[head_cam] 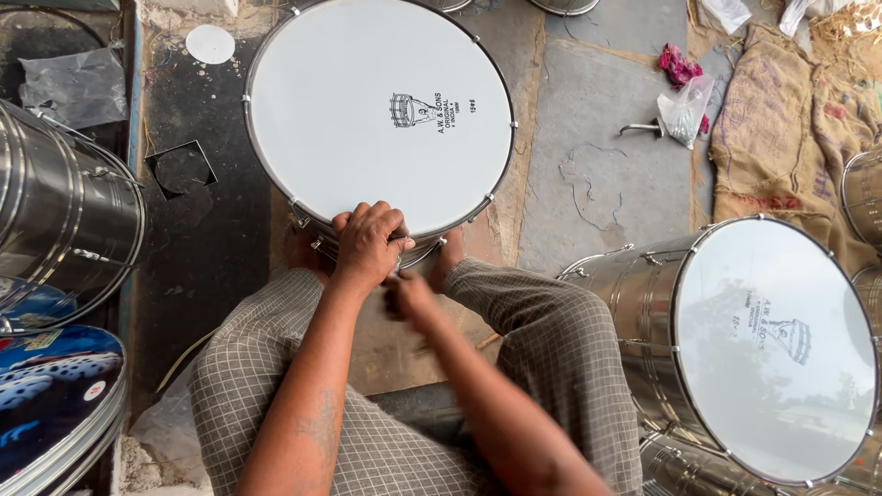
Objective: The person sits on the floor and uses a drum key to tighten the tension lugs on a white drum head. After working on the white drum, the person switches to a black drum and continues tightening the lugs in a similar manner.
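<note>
A steel drum with a white head (367, 138) stands upright on the floor between my feet, its metal rim set with tension lugs. My left hand (369, 241) rests over the near edge of the rim, fingers curled down onto a lug. My right hand (409, 298) is just below it, close to the drum's near side, and blurred; whether it holds something small I cannot tell. My checked trousers fill the lower middle of the view.
A second steel drum (744, 340) lies on its side at the right. Another steel shell (55, 211) and stacked printed drum heads (50, 395) are at the left. Burlap sacking (781, 129), a plastic bag (684, 108) and a small white disc (209, 43) lie on the floor.
</note>
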